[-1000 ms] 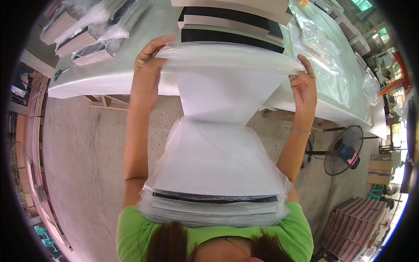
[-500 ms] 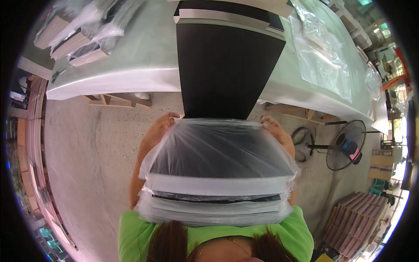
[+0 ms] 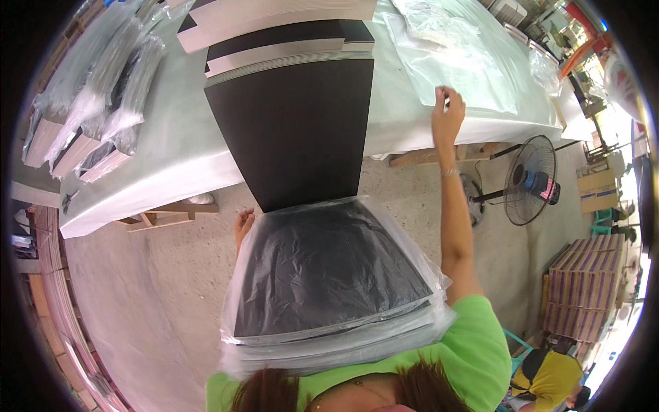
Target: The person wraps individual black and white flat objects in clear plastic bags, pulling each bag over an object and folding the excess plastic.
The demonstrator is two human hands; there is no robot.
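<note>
A stack of flat black panels with pale edges, wrapped in a clear plastic bag [image 3: 329, 268], rests against my front. A large black panel [image 3: 295, 130] on the table meets its far end. My left hand [image 3: 244, 225] is beside the bag's far left corner, fingers curled; whether they pinch the film is hidden. My right hand [image 3: 447, 113] is raised at the table's front edge, next to loose clear plastic sheets [image 3: 453, 62]. Its fingers curl toward the thumb, with a small gap between them and nothing visible inside.
More pale-edged slabs [image 3: 274, 20] are stacked behind the black panel on the covered table [image 3: 171, 151]. Several plastic-wrapped bundles [image 3: 89, 137] lie at the far left. A standing fan [image 3: 532, 178] and striped stack [image 3: 583, 288] are to the right. A person in yellow [image 3: 552, 378] is at lower right.
My right hand has left the bag's right edge and moved up and right to the table. My left hand stays by the left corner. The view has turned to the right.
</note>
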